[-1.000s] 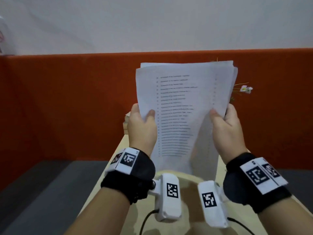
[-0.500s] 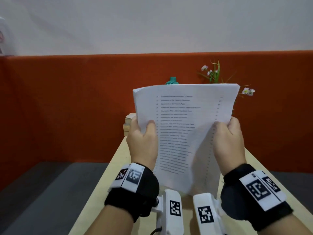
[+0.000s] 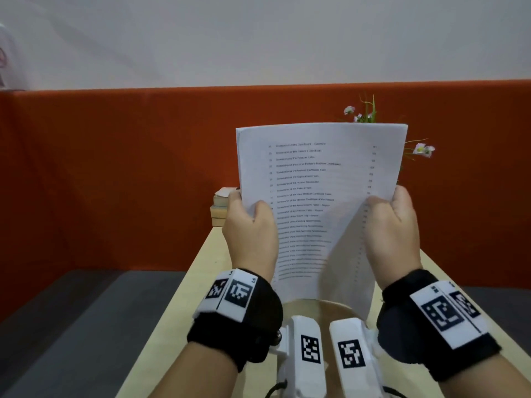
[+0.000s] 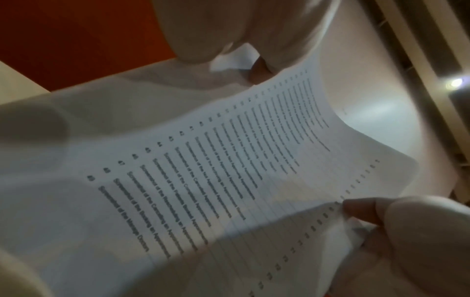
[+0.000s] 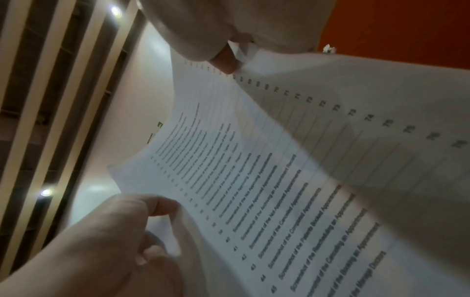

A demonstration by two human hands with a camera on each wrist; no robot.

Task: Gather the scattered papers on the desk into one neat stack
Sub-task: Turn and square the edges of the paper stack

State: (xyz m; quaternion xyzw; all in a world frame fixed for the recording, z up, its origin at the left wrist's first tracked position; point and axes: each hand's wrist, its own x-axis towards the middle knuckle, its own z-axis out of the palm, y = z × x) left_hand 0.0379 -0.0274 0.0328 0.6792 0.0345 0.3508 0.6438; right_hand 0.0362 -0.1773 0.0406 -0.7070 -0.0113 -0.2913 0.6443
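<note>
The head camera looks forward and slightly down from behind both wrists, taking in the papers held upright over the desk, the left hand and right hand gripping their side edges. The left wrist camera sits close below its grip, looking up along the printed sheet toward the ceiling. The right wrist camera does the same from the opposite edge. All three views share the printed page and both gripping hands.
</note>
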